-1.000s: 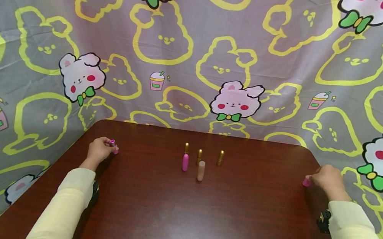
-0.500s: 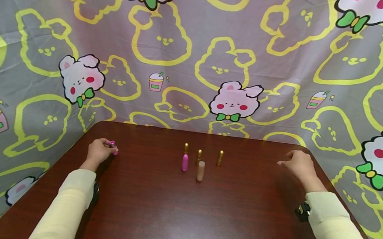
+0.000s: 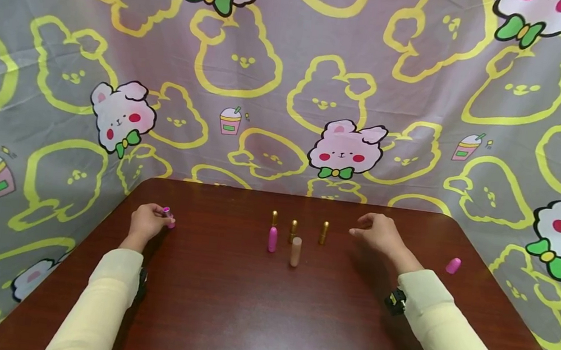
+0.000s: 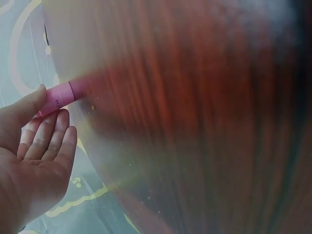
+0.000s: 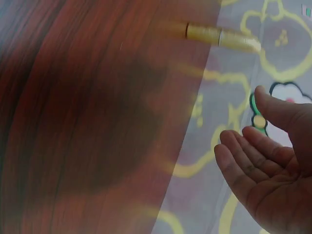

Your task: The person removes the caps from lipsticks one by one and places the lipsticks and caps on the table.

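At the left of the table my left hand [image 3: 146, 223] pinches a small pink lipstick tube [image 3: 168, 218] between thumb and fingers. The tube stands upright on the wood, its top showing bright pink and silvery. In the left wrist view the pink tube [image 4: 59, 99] carries dark lettering. My right hand [image 3: 380, 233] hovers above the table with relaxed, parted fingers and nothing between them. Nearest to it, on its left, stands a slim gold lipstick tube [image 3: 324, 233], which shows in the right wrist view as a gold tube [image 5: 222, 37] apart from the fingertips.
Two more gold tubes, one a gold tube [image 3: 293, 231] and the other a partly hidden gold tube [image 3: 274, 218], stand mid-table. In front are a pink rounded tube [image 3: 272, 240] and a beige cylinder [image 3: 295, 252]. A pink cap [image 3: 453, 265] stands far right. Patterned cloth [image 3: 273, 44] hangs behind.
My right hand has let go of the pink cap at the far right and moved left toward the gold tubes. The left hand stays on the pink lipstick tube.
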A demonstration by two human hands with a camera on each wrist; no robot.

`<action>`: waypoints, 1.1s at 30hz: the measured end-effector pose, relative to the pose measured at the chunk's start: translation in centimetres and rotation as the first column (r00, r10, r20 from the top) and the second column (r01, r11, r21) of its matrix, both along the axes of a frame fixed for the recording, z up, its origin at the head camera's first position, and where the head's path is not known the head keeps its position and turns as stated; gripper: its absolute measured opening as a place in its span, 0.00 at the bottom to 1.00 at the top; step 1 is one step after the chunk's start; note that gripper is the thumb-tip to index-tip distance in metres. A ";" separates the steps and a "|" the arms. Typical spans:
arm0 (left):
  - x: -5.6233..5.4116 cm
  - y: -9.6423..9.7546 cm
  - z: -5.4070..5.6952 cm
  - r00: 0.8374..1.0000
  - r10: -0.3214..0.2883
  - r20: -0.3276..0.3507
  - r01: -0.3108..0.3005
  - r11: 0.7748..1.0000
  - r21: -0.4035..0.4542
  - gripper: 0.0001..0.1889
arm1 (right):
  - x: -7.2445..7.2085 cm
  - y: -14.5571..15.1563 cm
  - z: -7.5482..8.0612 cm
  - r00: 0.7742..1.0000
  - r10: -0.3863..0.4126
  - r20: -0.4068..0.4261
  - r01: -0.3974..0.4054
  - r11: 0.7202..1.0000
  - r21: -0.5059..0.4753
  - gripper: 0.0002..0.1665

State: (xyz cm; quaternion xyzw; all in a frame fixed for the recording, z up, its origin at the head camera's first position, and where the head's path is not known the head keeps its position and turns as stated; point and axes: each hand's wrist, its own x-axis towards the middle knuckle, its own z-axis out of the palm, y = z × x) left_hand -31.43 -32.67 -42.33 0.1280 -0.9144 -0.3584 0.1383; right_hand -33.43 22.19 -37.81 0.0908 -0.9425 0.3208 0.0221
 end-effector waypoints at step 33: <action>-0.2 -0.2 0.0 1.000 -0.009 -0.002 0.009 1.000 -0.021 0.15 | -1.4 -6.4 -2.2 0.996 0.058 -0.068 -0.057 0.998 0.017 0.16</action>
